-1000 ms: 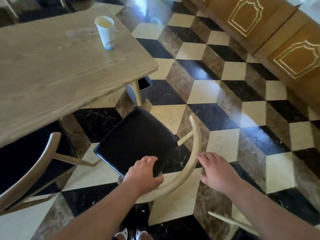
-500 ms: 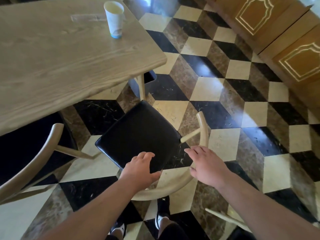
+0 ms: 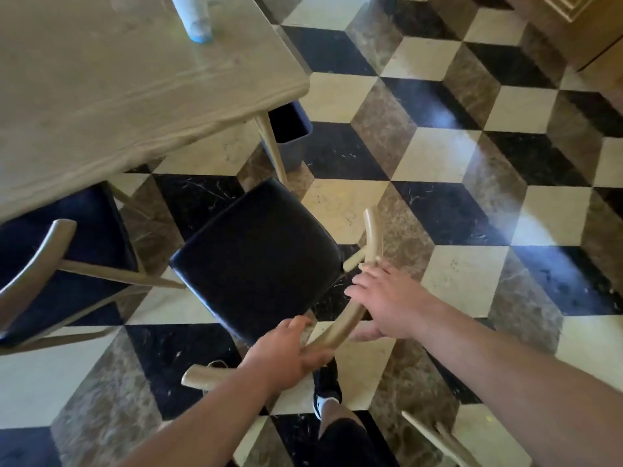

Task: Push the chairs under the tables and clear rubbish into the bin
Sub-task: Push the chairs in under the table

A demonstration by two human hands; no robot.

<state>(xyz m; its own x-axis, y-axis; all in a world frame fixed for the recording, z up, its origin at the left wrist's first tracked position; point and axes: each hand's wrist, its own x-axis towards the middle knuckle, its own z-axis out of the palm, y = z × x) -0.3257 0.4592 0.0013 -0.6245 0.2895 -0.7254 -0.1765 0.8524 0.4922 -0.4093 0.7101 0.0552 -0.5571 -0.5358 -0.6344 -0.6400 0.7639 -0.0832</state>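
Nearest: left hand (image 3: 290, 353) is wrapped around the curved pale-wood backrest rail (image 3: 340, 326) of the black-cushioned wooden chair (image 3: 259, 261), near the rail's left end. Right hand (image 3: 387, 298) lies on the same rail further along, fingers spread flat over the top, thumb under it; reads as a loose hold, not a full fist. 2 hands spaced along the bow likely give steering control, so the chair can be turned as well as pushed.

The chair stands angled on the chequered marble floor (image 3: 448, 153), seat fully out from under the light-oak rectangular table (image 3: 118, 82), its front corner pointing toward the table leg (image 3: 273, 150). Judgement: it needs squaring up before it slides in, or it may hit that leg.

Left of it, a 2nd black-seat chair (image 3: 64, 261) already sits part-way under the tabletop. A pale-wood piece at the bottom right edge may be a 3rd chair; cannot confirm.

Further: dark grey plastic bin (image 3: 290, 133) on the floor just behind the table leg, open-topped. On the table's far edge, 1 white paper cup with a blue base (image 3: 195, 18), blurred and cropped; likely the rubbish still to clear.

Count: 2 chairs certain, 1 table, 1 bin, 1 cup.
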